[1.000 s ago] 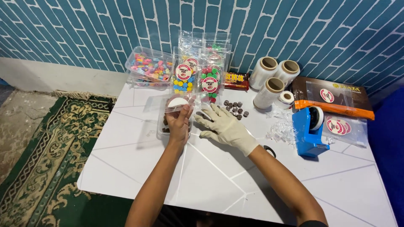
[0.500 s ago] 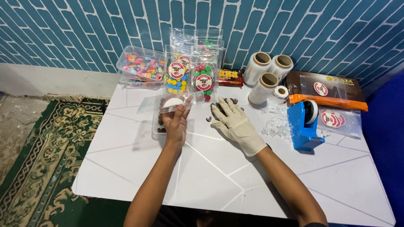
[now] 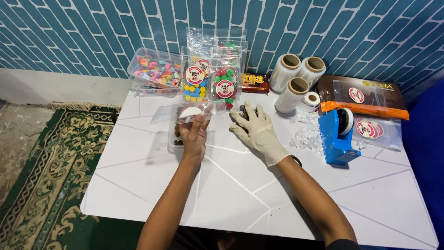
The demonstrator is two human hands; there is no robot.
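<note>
Three rolls of clear film (image 3: 296, 76) and one small roll of tape (image 3: 311, 100) are seen at one o'clock. One blue tape dispenser (image 3: 337, 139) is seen at three o'clock. Two labelled bags of coloured sweets (image 3: 209, 85) and one tub of sweets (image 3: 155, 70) are counted at eleven o'clock.

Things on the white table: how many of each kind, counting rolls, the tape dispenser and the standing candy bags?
Large rolls of clear film: 3
Small white tape roll: 1
Blue tape dispenser: 1
Standing bags of coloured candy: 2
Total: 7
</note>
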